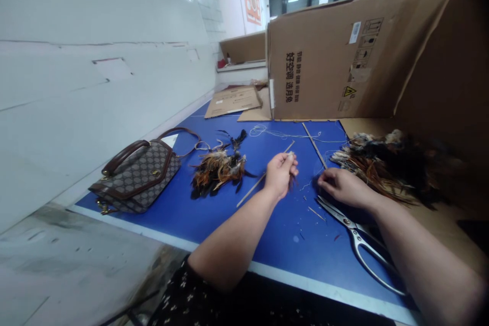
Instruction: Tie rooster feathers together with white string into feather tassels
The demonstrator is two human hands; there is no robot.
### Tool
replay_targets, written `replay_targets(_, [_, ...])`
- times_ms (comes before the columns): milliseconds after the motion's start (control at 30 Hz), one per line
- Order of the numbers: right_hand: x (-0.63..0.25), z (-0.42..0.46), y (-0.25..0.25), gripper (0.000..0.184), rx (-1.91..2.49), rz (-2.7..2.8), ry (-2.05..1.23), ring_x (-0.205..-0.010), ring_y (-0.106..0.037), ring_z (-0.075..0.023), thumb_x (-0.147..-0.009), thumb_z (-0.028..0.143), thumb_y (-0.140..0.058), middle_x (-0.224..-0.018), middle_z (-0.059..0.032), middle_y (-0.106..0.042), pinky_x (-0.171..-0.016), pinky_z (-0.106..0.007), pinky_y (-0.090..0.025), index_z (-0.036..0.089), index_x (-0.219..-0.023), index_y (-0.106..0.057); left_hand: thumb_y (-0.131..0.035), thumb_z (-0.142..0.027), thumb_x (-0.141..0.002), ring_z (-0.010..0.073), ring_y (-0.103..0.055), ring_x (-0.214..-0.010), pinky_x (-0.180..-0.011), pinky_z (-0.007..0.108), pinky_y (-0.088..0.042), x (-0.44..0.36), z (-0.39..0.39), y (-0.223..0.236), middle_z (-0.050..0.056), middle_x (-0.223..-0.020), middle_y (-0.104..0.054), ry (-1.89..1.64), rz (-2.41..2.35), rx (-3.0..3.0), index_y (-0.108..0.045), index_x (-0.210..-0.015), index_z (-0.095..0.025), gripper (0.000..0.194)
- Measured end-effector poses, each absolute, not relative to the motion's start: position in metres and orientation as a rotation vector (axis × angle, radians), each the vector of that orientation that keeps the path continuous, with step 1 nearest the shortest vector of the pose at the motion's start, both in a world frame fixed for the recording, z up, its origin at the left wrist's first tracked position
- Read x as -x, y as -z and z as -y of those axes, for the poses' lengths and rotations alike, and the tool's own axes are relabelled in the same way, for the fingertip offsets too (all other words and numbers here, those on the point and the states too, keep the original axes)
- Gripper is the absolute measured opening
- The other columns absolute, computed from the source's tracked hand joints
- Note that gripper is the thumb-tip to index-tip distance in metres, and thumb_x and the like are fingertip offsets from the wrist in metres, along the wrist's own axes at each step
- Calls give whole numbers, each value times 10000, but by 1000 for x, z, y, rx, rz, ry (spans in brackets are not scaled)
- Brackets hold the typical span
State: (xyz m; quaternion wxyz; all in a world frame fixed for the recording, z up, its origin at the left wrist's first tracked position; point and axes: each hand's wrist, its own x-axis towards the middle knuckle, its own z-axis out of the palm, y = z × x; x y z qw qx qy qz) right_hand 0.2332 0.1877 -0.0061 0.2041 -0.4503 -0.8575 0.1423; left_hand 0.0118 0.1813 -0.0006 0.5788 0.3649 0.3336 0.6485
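My left hand is closed around a thin wooden stick that slants across the blue table, with a few small feathers pinched at its upper end. My right hand rests knuckles-up on the table, fingers curled down beside a large pile of brown and black feathers. What its fingertips touch is hidden. A finished bundle of orange and black feathers lies left of the stick. Metal scissors lie under my right forearm.
A patterned brown handbag sits at the table's left end by the white wall. A big cardboard box stands at the back, with flattened cardboard beside it. Another stick and loose white thread lie in front of the box.
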Motion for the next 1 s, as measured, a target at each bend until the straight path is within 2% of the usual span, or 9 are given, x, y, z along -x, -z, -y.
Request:
replay_targets(67, [-232, -190, 6, 198, 1244, 2293, -455, -654, -668, -199, -929, 351, -600, -764, -44, -757, -631, -288, -506, 217, -865, -731, -817, -432, -791, 34, -414, -523, -499, 193, -318, -13, -179, 1, -7, -740, -591, -1471, -773, -874, -621, -897, -131, 374])
replay_targets(133, [-230, -190, 4, 267, 1215, 2178, -539, -669, -669, -209, -955, 418, -588, -757, -51, -750, -650, -305, -521, 206, -859, -719, -816, -450, -793, 24, -382, -513, -487, 184, -271, -14, -177, 2, -10, -735, -583, -1427, -791, -910, -623, -906, -129, 391])
replay_targets(300, [-220, -183, -4, 363, 1122, 1852, -695, -764, -681, -214, -940, 549, -635, -858, -71, -755, -743, -326, -549, 195, -924, -712, -816, -478, -792, 43, -456, -518, -487, 189, -326, -20, -172, 9, 12, -729, -614, -1297, -807, -955, -632, -894, -117, 417])
replay_targets(467, [-208, -174, -7, 330, 1017, 1746, -800, -874, -705, -224, -917, 514, -698, -952, -79, -771, -841, -340, -566, 195, -997, -731, -796, -463, -820, 108, -598, -541, -550, 232, -480, -30, -166, 13, 32, -655, -644, -1201, -841, -892, -616, -896, -118, 396])
replay_targets(567, [-203, -173, -4, 321, 998, 1727, -872, -868, -714, -222, -904, 493, -724, -953, -80, -778, -839, -339, -570, 191, -1012, -742, -783, -468, -835, 140, -642, -558, -591, 275, -541, -32, -162, 11, 47, -656, -665, -1176, -804, -865, -601, -941, -122, 405])
replay_targets(633, [-202, -172, -1, 323, 992, 1729, -892, -836, -714, -220, -896, 490, -733, -927, -78, -779, -816, -341, -572, 189, -1012, -745, -788, -470, -829, 130, -627, -539, -573, 270, -534, -32, -161, 10, 45, -665, -665, -1173, -790, -875, -599, -937, -122, 410])
replay_targets(800, [-202, -173, 2, 316, 1000, 1747, -823, -820, -709, -231, -891, 483, -734, -936, -83, -777, -781, -353, -565, 193, -1014, -753, -852, -464, -751, 67, -528, -497, -479, 210, -415, -30, -162, 11, 12, -707, -632, -1196, -763, -914, -588, -856, -133, 436])
replay_targets(1000, [-206, -173, -1, 322, 1053, 1694, -722, -830, -691, -233, -898, 484, -711, -959, -87, -770, -756, -344, -557, 198, -1043, -747, -854, -476, -738, 72, -517, -500, -478, 220, -397, -28, -166, 13, 1, -700, -622, -1231, -770, -928, -579, -862, -148, 446])
